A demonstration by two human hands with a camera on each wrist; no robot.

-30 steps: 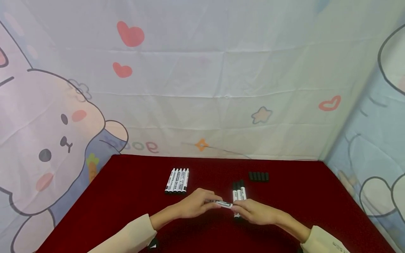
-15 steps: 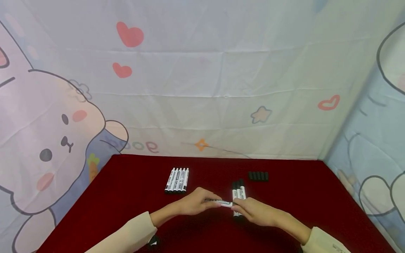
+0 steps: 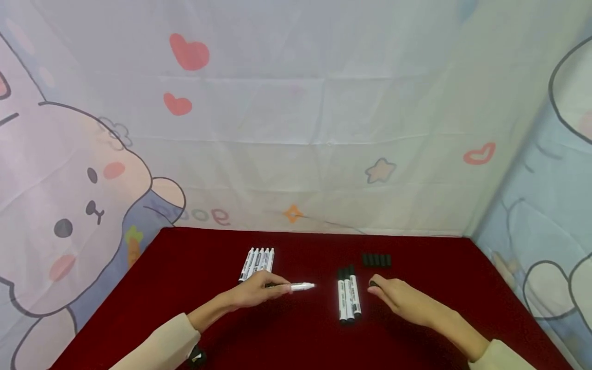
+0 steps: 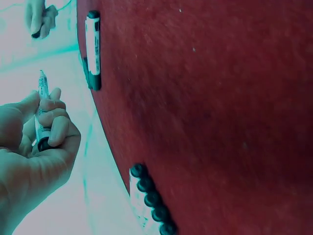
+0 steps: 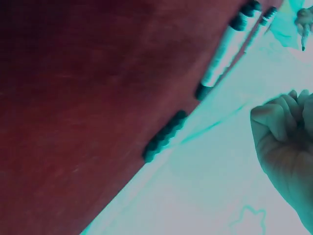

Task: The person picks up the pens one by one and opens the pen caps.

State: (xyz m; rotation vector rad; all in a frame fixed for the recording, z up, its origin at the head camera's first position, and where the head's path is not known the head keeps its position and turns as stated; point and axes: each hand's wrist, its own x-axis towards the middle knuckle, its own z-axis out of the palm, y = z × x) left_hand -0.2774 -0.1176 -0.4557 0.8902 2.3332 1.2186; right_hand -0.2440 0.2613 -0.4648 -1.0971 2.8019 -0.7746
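Note:
My left hand (image 3: 259, 291) grips a white whiteboard marker (image 3: 302, 286) that has no cap on, its white tip pointing right. In the left wrist view, the fingers wrap around the marker (image 4: 43, 90) and its tip stands free. Between thumb and fingers, my right hand (image 3: 409, 300) pinches a black marker cap (image 3: 372, 283), mostly hidden. That hand is just right of several capped markers (image 3: 348, 298) lying side by side. Behind the left hand lies a row of uncapped markers (image 3: 257, 262), tips pointing away and partly covered by the hand.
A tight row of loose black caps (image 3: 376, 260) lies at the back right of the dark red tabletop (image 3: 305, 339). A cloth backdrop (image 3: 287, 113) with cartoon prints hangs behind and at the sides. A small black object (image 3: 196, 355) shows by the left sleeve.
Both hands were together on the marker. Its cap has come off with my right hand, which moved right; my left hand moved left with the marker, and the capped markers are now fully visible.

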